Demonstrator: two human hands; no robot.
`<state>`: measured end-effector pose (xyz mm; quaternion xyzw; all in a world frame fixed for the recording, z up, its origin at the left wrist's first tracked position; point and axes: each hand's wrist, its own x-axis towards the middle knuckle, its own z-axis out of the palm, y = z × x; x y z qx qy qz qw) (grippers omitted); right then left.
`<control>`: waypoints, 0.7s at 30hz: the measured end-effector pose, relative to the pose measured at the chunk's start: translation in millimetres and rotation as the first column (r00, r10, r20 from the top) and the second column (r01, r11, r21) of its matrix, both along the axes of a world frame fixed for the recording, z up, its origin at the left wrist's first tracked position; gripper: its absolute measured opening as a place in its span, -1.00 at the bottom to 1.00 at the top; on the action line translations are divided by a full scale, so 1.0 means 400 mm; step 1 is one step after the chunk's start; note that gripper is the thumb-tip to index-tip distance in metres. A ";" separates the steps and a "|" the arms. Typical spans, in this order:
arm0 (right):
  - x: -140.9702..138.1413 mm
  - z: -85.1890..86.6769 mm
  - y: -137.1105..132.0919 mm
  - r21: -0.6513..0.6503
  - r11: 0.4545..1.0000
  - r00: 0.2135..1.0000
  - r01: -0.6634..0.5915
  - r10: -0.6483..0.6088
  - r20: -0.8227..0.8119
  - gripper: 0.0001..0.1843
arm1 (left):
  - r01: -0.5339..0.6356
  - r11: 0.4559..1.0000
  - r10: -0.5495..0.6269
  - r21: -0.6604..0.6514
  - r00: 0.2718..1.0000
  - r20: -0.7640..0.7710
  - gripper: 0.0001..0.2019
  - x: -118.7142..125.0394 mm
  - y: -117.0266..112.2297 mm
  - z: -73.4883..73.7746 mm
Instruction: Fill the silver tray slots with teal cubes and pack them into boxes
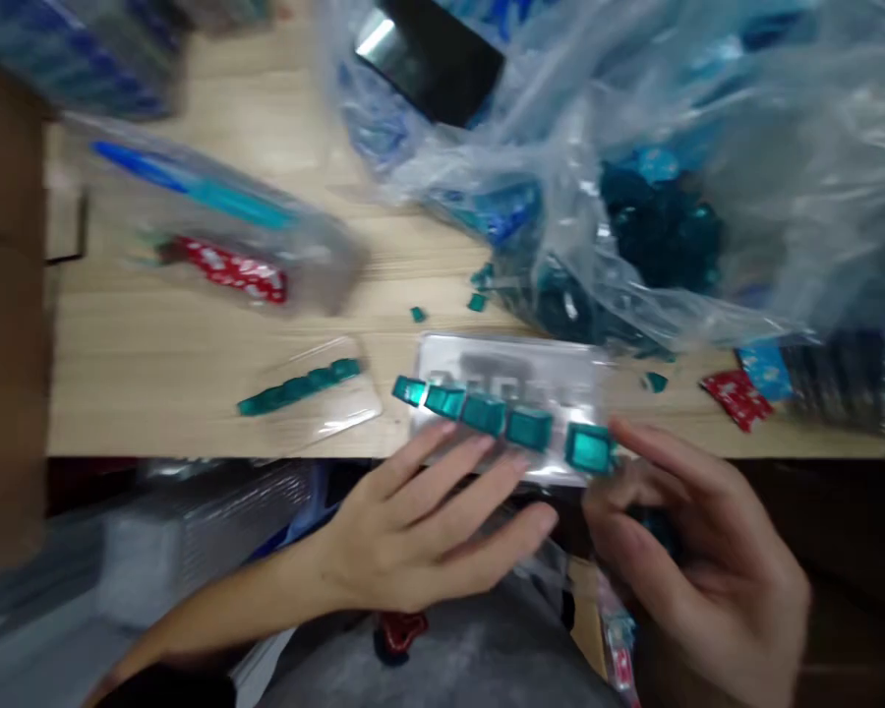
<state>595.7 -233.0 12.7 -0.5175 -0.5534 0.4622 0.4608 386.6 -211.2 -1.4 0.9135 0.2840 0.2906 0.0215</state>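
A row of glossy teal pieces lies across a shiny clear plastic tray at the table's front edge. Spread fingers of my left hand rest just below that row, touching or very near its pieces, with nothing gripped. My right hand is curled at the tray's right end. Its finger and thumb pinch the edge of another glossy teal piece, at the right end of the row. Something dark teal shows inside the curled right fingers, too blurred to name.
Left of the tray, a clear plastic sheet carries a teal strip. A clear bag holds a blue pen-like item and a red patterned packet. Large plastic bags fill the back right, with a black phone-like object on them. Loose teal bits lie nearby.
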 end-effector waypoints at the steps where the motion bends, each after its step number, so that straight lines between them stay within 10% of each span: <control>1: -0.013 0.005 0.003 0.026 0.999 1.000 -0.027 0.027 0.003 -0.45 | -0.030 0.999 0.030 0.024 0.999 0.021 -0.77 -0.009 -0.008 -0.005; 6: -0.074 0.005 0.041 -0.016 0.981 0.981 -0.192 0.192 -0.029 -0.40 | -0.245 0.961 0.249 0.129 0.968 -0.014 -0.75 -0.127 -0.036 -0.018; 11: -0.095 -0.017 0.090 -0.224 0.974 0.982 -0.044 0.002 -0.188 -0.66 | -0.509 0.850 0.527 0.138 0.807 -0.268 -0.51 -0.284 -0.030 -0.111; 15: -0.093 -0.013 0.110 -0.305 0.910 0.908 -0.282 0.151 -0.391 -0.51 | -0.582 0.813 0.542 -0.012 0.765 -0.347 -0.45 -0.331 -0.018 -0.170; 21: -0.145 0.000 0.102 -0.363 0.857 0.844 -0.366 0.141 -0.518 -0.49 | -0.515 0.814 0.511 -0.270 0.855 -0.091 -0.52 -0.248 0.014 -0.093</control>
